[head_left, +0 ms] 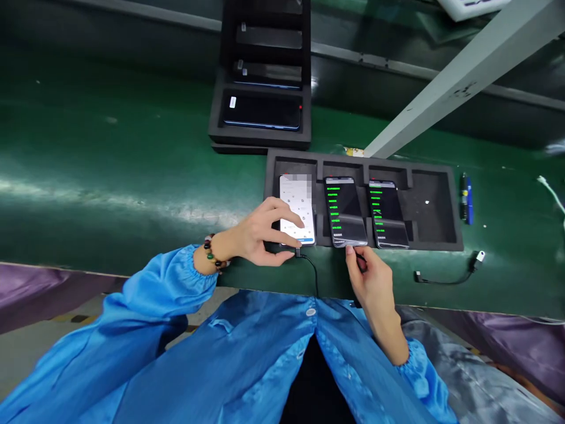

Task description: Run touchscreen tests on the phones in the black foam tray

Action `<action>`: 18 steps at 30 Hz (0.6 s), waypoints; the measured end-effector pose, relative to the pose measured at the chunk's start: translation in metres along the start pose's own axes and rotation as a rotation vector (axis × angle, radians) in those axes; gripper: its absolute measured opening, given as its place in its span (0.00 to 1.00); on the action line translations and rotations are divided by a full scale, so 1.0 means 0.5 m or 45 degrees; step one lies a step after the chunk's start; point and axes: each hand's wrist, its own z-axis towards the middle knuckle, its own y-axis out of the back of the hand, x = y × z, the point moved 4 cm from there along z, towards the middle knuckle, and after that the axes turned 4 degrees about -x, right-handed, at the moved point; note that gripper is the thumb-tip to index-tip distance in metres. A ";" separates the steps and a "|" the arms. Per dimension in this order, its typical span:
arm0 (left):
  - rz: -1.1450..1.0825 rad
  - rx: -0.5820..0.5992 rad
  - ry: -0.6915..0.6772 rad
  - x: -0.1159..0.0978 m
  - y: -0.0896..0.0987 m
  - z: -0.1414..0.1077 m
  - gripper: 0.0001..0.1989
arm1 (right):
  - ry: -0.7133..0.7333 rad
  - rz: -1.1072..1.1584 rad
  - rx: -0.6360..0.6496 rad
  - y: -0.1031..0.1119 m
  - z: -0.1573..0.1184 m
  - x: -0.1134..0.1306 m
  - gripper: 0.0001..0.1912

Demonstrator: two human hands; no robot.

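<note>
At the left of the frame, the green table [110, 171] runs towards a blue sleeve [163, 282] and a beaded bracelet [210, 254] on the left wrist. Left of centre, the left hand [271, 232] is spread, its fingers reaching over the lower part of a white-screen phone [289, 191]. That phone lies in the leftmost compartment of a black foam tray [436, 245], and a black cable [314, 271] meets its bottom edge. At the upper middle, a second foam tray [260, 140] holds dark phones [265, 111] in a column. Right of the white screen, the middle phone [346, 209] shows green lines; at its bottom edge the right hand [375, 277] pinches a dark plug [362, 263], partly hidden by the fingers. Next comes the third phone [389, 215], also with green lines. Towards the right edge, two pens [467, 199] lie beside the tray, with a short cable [448, 281] below them
</note>
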 end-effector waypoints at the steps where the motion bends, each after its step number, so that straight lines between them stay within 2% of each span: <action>1: -0.006 0.056 0.027 -0.005 -0.010 -0.002 0.10 | -0.009 0.012 0.001 -0.002 -0.001 -0.002 0.24; 4: 0.017 0.139 0.111 -0.004 -0.024 -0.004 0.09 | -0.045 0.053 0.016 -0.010 -0.002 -0.008 0.24; 6: 0.015 0.142 0.121 0.001 -0.025 -0.004 0.10 | -0.067 0.073 0.023 -0.012 -0.001 -0.011 0.24; 14: 0.043 -0.059 -0.018 0.010 -0.015 -0.006 0.12 | 0.012 0.115 0.034 -0.005 -0.008 -0.013 0.19; 18: 0.077 -0.168 -0.099 0.005 -0.008 0.000 0.13 | -0.009 0.174 0.208 0.035 -0.006 -0.004 0.19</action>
